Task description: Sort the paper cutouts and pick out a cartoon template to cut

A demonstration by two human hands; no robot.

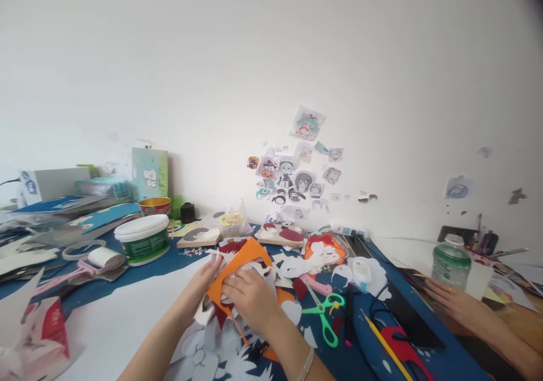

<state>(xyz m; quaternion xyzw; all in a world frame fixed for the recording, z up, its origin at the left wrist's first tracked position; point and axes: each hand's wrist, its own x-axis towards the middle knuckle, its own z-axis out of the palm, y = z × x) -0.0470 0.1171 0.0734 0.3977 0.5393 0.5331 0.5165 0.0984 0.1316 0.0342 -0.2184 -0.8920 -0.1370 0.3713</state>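
An orange paper sheet [251, 250] with shapes cut out of it stands tilted between my two hands, above a pile of paper scraps. My left hand [206, 275] is at its left edge, fingers pointing up and partly hidden behind the sheet. Across the lower front of the sheet lies my right hand [250, 295], its fingers bent around the cut-out edge. Under and around both hands are white paper cutouts [199, 355] and dark red pieces. Green-handled scissors [326, 313] lie spread apart to the right of my right hand.
A white-lidded green tub [144, 239] and a pink-handled roller [87, 268] stand left. Right are a yellow pencil [386, 347], a black marker [349, 316] and a red piece [403, 350]. Another person's hand [449, 299] rests near a plastic bottle [452, 262]. Drawings [303, 182] cover the wall.
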